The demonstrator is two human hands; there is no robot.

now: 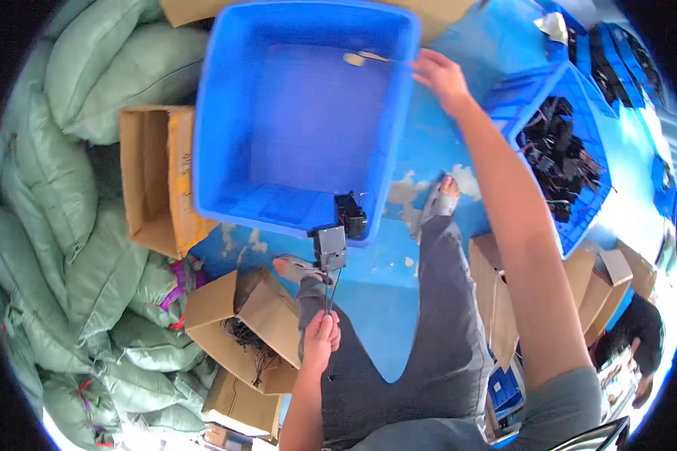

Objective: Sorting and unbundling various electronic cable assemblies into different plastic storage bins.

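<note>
The fingers of my left hand point(321, 342) are closed round thin dark cables point(327, 295), leaving no gap that I can see. Beyond my grip, those cables run to a boxy grey part point(329, 246), with a boxy black part point(350, 216) just beside it. Both parts show against the near edge of a big rectangular blue plastic bin point(308, 113); I cannot tell whether they touch it.

My right hand point(444, 81) reaches out to the bin's right rim, fingers partly spread and slightly bent, with nothing I can see between them. Whether the tips touch the rim, I cannot tell. Inside the bin, near that hand, lies a small cream-coloured piece point(353, 59).

My feet stand apart in grey sandals point(438, 203) on a blue floor point(384, 323) with pale worn patches. Left of the bin is an open brown cardboard box point(149, 177); nearer my left forearm, another brown carton point(210, 304) holds tangled dark wires point(259, 349). Plump grey-green sacks point(41, 180) pile up along the far left. To my right, a tilted blue plastic crate point(579, 225) holds a heap of black parts point(557, 154).
</note>
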